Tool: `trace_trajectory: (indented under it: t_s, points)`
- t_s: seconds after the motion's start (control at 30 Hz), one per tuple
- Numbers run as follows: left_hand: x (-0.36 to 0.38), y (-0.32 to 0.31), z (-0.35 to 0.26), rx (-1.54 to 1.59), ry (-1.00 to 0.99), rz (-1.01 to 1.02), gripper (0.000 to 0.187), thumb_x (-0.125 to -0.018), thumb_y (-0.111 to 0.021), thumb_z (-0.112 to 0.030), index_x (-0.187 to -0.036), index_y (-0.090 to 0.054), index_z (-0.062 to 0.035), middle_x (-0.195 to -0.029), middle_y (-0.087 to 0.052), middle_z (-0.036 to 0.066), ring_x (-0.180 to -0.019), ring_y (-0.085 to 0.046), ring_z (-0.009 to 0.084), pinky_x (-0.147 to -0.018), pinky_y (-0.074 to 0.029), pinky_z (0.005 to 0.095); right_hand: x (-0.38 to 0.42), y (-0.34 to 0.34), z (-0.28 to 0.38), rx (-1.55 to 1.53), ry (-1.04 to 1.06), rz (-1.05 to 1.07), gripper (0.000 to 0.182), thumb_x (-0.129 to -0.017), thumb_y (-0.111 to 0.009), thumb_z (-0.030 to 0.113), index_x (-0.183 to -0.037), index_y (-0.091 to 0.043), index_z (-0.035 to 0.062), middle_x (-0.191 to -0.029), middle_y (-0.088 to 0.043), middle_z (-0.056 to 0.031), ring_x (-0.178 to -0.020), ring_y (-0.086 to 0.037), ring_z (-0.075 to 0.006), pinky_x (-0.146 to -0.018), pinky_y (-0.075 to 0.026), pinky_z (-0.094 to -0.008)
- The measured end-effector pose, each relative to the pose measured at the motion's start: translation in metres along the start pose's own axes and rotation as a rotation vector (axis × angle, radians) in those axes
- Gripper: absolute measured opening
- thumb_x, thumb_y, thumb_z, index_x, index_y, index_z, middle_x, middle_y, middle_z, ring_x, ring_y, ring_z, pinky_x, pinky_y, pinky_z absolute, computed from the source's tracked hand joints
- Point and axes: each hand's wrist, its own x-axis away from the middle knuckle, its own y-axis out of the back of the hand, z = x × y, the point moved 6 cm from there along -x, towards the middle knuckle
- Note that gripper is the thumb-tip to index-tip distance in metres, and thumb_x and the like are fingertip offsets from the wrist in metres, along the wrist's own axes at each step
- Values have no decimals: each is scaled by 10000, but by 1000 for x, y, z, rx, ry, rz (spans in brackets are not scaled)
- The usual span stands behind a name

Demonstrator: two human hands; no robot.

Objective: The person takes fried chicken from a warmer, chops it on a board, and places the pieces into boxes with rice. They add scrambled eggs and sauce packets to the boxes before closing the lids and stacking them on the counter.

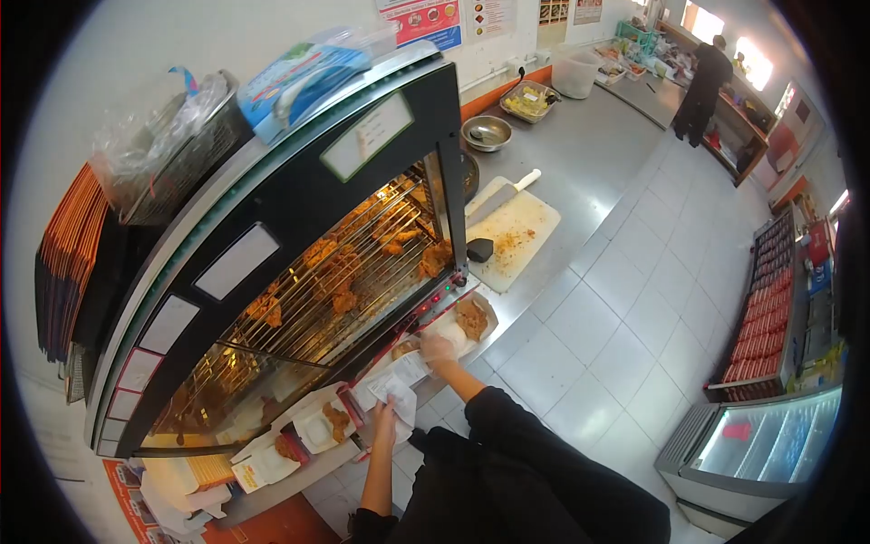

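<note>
My left hand is closed on a white paper sheet, crumpled at its lower end. My right hand, in a clear plastic glove, is over an open takeaway box; its fingers are too blurred to make out. Fried chicken and white rice lie in that box beside the hand. Left of my left hand are more open boxes, one with a chicken piece and another with a chicken piece.
A lit glass warming cabinet with fried chicken on racks stands behind the boxes. A knife lies on a cutting board with crumbs. Farther back are a metal bowl and a person. A fridge stands at right.
</note>
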Motion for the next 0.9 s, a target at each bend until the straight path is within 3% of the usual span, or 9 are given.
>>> trace_trajectory:
  t_s: [0.17,0.27,0.37,0.47,0.5,0.57,0.8,0.83,0.9]
  points:
    - [15,-16,-3,-69,7,-110,376,-966,-604,-227,-1309,-538,-88,-1182,-609,42,-1071,-581,173,-897,-463,318,7,-13,-15,-131,123,-46,166,-826,-550,134,-948,-645,72,-845,-681,-167,-782,-690,-345,-682,-551,-457]
    - [-8,13,28,-237,-90,-83,361,-964,-600,-216,-1290,-553,-69,-1146,-624,34,-1026,-577,152,-872,-457,293,42,8,-25,-99,258,-70,188,-824,-552,134,-982,-634,73,-844,-679,-168,-785,-686,-355,-680,-547,-467]
    - [47,-45,-21,-654,-251,-180,329,-956,-596,-205,-1241,-585,-40,-1071,-654,62,-925,-577,134,-813,-452,277,74,36,-46,-113,202,180,216,-846,-526,157,-1019,-599,52,-955,-675,-176,-903,-655,-363,-802,-519,-454]
    - [52,-70,-30,-899,-260,-217,277,-938,-609,-223,-1117,-621,-13,-892,-650,77,-766,-537,132,-696,-430,306,101,73,-82,-365,406,-597,245,-819,-564,190,-1028,-602,68,-996,-631,-174,-986,-613,-352,-854,-487,-462]
    - [52,-87,-35,-842,-266,-214,269,-933,-616,-236,-1068,-620,-4,-828,-622,73,-725,-512,137,-661,-411,319,97,93,-94,-314,358,-518,246,-813,-573,197,-1025,-603,74,-998,-623,-172,-990,-604,-352,-863,-479,-460]
    - [53,-127,-43,-771,-288,-204,281,-923,-628,-261,-985,-616,13,-723,-571,69,-655,-473,150,-603,-380,344,101,139,-118,-216,260,-351,248,-803,-591,211,-1017,-606,86,-1004,-608,-167,-999,-587,-350,-882,-464,-456]
    - [16,-352,-78,-1034,-466,-117,335,-909,-639,-292,-921,-615,41,-680,-573,177,-605,-527,248,-572,-397,389,55,271,-271,-117,274,-564,173,-787,-618,204,-917,-587,94,-893,-603,-119,-875,-603,-306,-722,-464,-462]
    - [3,-387,-83,-1033,-499,-84,332,-908,-639,-287,-929,-618,43,-691,-581,195,-613,-544,262,-577,-403,395,35,278,-307,-407,176,-401,155,-808,-623,229,-878,-588,95,-865,-604,-115,-846,-604,-305,-722,-467,-450]
    - [-30,-458,-89,-989,-556,-24,326,-903,-640,-275,-944,-622,48,-706,-592,219,-621,-562,287,-588,-414,405,9,326,-356,-457,169,-567,143,-839,-602,231,-857,-585,90,-853,-606,-116,-834,-603,-309,-722,-466,-450]
